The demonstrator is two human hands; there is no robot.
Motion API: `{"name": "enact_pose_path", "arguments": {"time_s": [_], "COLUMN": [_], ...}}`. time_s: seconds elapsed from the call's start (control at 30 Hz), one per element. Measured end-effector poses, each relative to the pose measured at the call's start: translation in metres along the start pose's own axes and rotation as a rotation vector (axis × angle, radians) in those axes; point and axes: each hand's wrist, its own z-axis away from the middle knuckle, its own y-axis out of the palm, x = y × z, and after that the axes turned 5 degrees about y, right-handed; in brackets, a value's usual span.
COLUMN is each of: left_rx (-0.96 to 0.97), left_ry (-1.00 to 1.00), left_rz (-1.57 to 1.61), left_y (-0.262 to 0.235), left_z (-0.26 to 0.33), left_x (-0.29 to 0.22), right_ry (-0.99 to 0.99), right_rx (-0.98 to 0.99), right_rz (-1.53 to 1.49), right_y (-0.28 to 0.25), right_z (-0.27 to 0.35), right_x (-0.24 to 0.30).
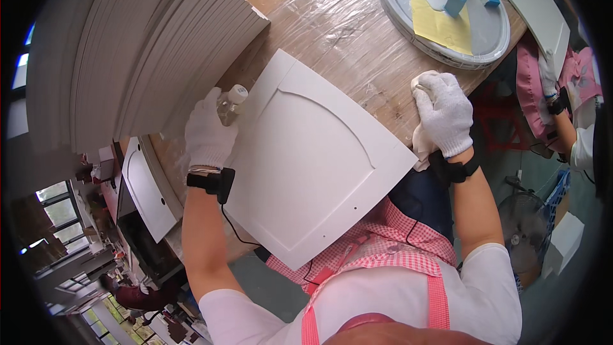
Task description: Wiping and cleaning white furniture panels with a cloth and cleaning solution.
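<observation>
A white cabinet door panel (313,160) with an arched inset lies flat in front of me on the plastic-covered wooden table (332,19). My left hand (207,134), in a white glove, grips a small clear bottle (230,103) with a white cap at the panel's left edge. My right hand (445,113), also gloved, is closed on a white rag (421,144) at the panel's right corner. Both wrists carry black bands.
A tall stack of white panels (147,45) leans at the left. A round white-framed tray (447,13) with yellow sheet and blue blocks sits far right. Another person's gloved hand (547,73) is at the right edge. More panels (150,191) stand lower left; a fan (527,230) is on the floor.
</observation>
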Motion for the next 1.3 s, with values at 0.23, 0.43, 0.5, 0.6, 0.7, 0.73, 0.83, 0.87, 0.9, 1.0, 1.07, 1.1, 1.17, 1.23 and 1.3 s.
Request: {"name": "enact_pose_path", "arguments": {"time_s": [0.23,0.43,0.5,0.6,0.7,0.73,0.83,0.87,0.9,1.0,1.07,1.1,1.17,1.23,1.3], "left_rx": [0.243,0.295,0.341,0.336,0.351,0.353,0.335,0.269,0.201,-0.081,-0.16,-0.235,-0.362,-0.599,-0.625], "left_ry": [0.114,0.064,0.022,0.012,-0.005,-0.013,-0.03,-0.048,-0.064,-0.227,-0.365,-0.495,-0.509,-0.458,-0.459], "left_rz": [-0.461,-0.548,-0.614,-0.628,-0.618,-0.616,-0.573,-0.478,-0.382,0.111,0.274,0.426,0.508,0.802,0.895], "left_y": [-0.016,-0.028,-0.027,-0.028,-0.026,-0.025,-0.02,-0.017,-0.013,0.002,0.001,0.002,-0.001,0.005,0.01], "left_z": [-0.02,-0.028,-0.025,-0.006,0.009,0.013,0.022,0.025,0.027,0.025,0.019,0.017,0.021,0.025,0.033], "left_x": [-0.044,-0.073,-0.07,-0.064,-0.055,-0.05,-0.032,-0.021,-0.008,0.041,0.063,0.07,0.074,0.085,0.09], "right_ry": [-0.001,-0.001,0.026,0.015,-0.008,-0.014,0.006,0.018,0.03,-0.001,-0.007,-0.001,-0.006,-0.008,0.002], "right_rx": [0.0,-0.022,-0.015,-0.016,-0.046,-0.041,-0.028,-0.014,-0.001,-0.018,-0.026,-0.038,-0.03,-0.024,-0.015], "right_rz": [0.002,-0.016,-0.04,-0.03,-0.018,-0.02,-0.009,0.007,0.023,0.044,0.048,0.046,0.072,0.099,0.117], "right_y": [0.004,0.005,0.005,0.006,0.007,0.007,0.008,0.008,0.007,0.008,0.01,0.011,0.01,0.01,0.011], "right_z": [0.001,0.002,0.003,0.003,0.003,0.003,0.002,0.002,0.001,0.002,0.003,0.004,0.004,0.004,0.005], "right_x": [-0.002,-0.003,-0.002,-0.005,-0.007,-0.006,-0.006,-0.004,-0.003,-0.003,-0.005,-0.006,-0.005,-0.006,-0.006]}}
